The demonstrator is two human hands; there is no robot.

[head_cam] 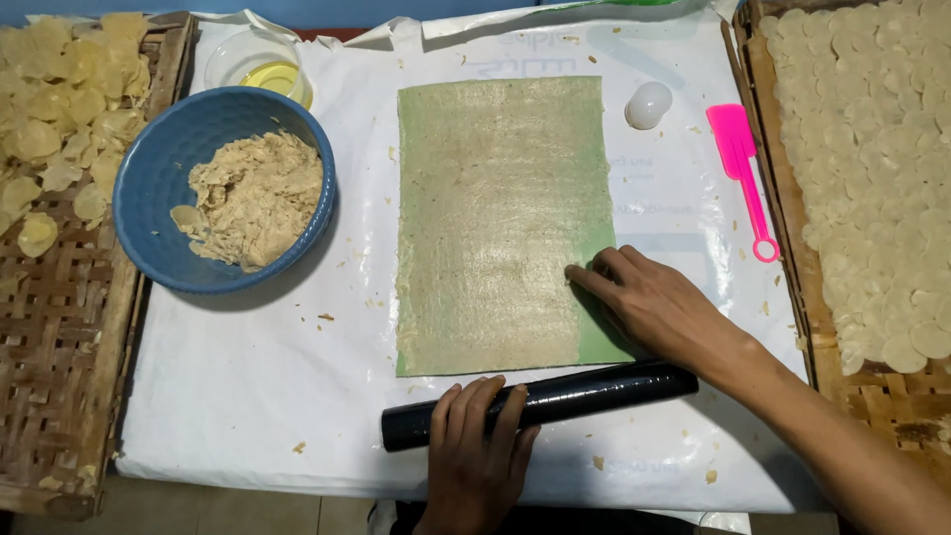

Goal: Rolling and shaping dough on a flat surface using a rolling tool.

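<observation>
A green rectangular mat [500, 129] lies in the middle of a white plastic sheet [248, 396], covered with a thin, pale layer of rolled dough [490, 228]. My right hand [659, 302] rests flat on the mat's lower right edge, fingers apart. My left hand [475, 446] lies over a black cylindrical roller [594, 386] that sits just below the mat's near edge. A blue bowl [149, 188] of beige dough [258, 198] stands to the left of the mat.
A woven bamboo tray [59, 327] with dried chips sits at the left. Another tray [862, 178] packed with round pale discs is at the right. A pink spatula [741, 168], a white egg-shaped object [648, 104] and a small dish of yellow oil [267, 71] lie on the sheet.
</observation>
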